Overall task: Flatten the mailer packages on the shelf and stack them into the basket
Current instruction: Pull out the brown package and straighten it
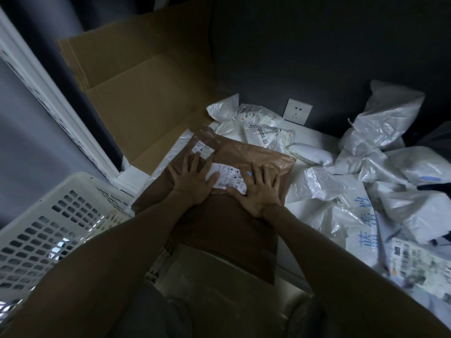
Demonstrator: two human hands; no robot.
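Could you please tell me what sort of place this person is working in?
Probably a parcel-sorting or storage corner indoors: crumpled white mailers with shipping labels are heaped on a white shelf, flattened cardboard boxes lean against the dark wall, and a white perforated basket stands beside.

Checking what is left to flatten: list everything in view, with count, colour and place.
brown mailer: one, brown, mid-shelf, with a white shipping label on top
white mailers: many, too crumpled to count, white, piled on the shelf behind and to the right
basket: one, white, perforated, lower left
cardboard sheets: several, brown, leaning at back left
wall socket: one, white, on the dark back wall
left hand: flat, pressing the brown mailer
right hand: flat, pressing the brown mailer over the label's right end
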